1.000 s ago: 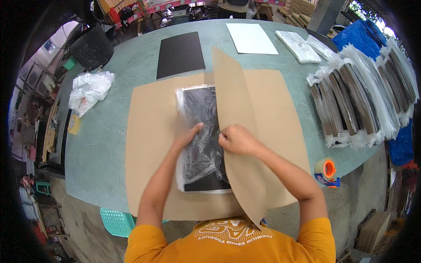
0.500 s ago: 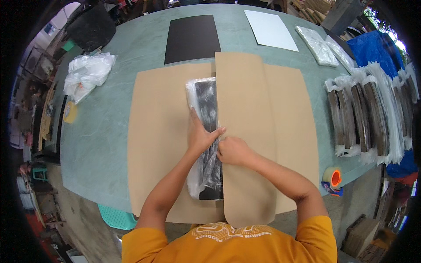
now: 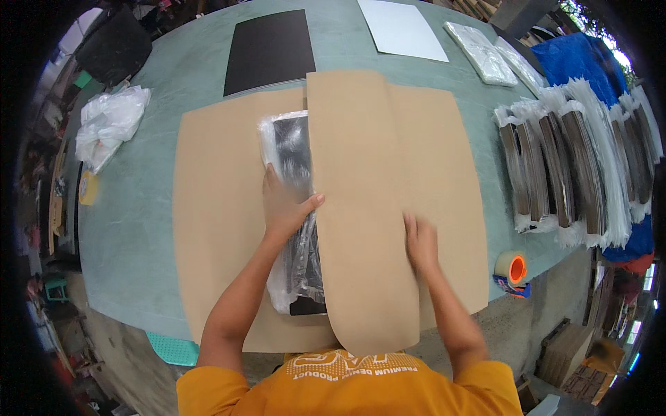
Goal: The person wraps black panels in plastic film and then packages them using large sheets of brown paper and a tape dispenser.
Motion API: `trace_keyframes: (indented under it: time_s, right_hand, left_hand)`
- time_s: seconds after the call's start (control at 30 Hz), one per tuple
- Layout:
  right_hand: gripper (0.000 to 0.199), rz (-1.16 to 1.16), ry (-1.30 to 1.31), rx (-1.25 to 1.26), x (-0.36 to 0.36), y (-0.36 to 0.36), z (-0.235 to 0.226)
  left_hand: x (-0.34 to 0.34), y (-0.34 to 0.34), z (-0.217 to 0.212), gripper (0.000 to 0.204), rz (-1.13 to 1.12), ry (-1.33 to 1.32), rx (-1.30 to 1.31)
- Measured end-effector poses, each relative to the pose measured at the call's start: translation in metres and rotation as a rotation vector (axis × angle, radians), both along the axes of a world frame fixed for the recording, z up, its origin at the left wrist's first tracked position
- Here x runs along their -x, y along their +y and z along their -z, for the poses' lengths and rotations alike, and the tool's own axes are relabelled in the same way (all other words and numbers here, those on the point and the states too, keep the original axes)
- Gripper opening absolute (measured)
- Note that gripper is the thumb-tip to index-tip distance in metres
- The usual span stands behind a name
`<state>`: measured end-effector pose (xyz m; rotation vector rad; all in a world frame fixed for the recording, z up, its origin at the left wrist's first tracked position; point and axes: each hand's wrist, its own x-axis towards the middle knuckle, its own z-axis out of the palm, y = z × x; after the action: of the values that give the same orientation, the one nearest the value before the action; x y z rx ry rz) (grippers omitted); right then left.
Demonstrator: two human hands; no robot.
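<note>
A sheet of brown kraft paper lies spread on the table, its right part folded over as a flap. Under the flap's left edge sits a flat dark bundle in clear plastic, partly covered. My left hand rests on this bundle with fingers stretched, its thumb touching the flap's edge. Farther right, my right hand lies along the flap's fold, fingers extended and slightly blurred; it holds nothing that I can see.
Several plastic-wrapped dark bundles stand at the right. Tape rolls sit at the table's right edge. A black sheet, a white sheet and clear plastic packs lie at the back. Crumpled plastic is at left.
My right hand has left the flap's left edge and moved right to its fold. My left hand stays on the bundle. The whole view has shifted slightly.
</note>
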<state>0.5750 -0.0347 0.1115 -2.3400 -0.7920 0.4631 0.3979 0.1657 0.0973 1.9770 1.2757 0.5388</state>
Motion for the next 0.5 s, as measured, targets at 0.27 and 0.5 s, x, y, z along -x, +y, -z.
trace_keyframes:
  time_s: [0.27,0.5]
  right_hand:
    - [0.041,-0.089,0.001,-0.057,0.006,-0.012,0.012]
    - [0.069,-0.517,-0.536,0.113,0.027,0.094,0.010]
  left_hand:
    - [-0.006,-0.004,-0.004,0.113,0.038,-0.040,-0.012]
    - [0.000,0.001,0.023,0.114,0.052,-0.001,-0.179]
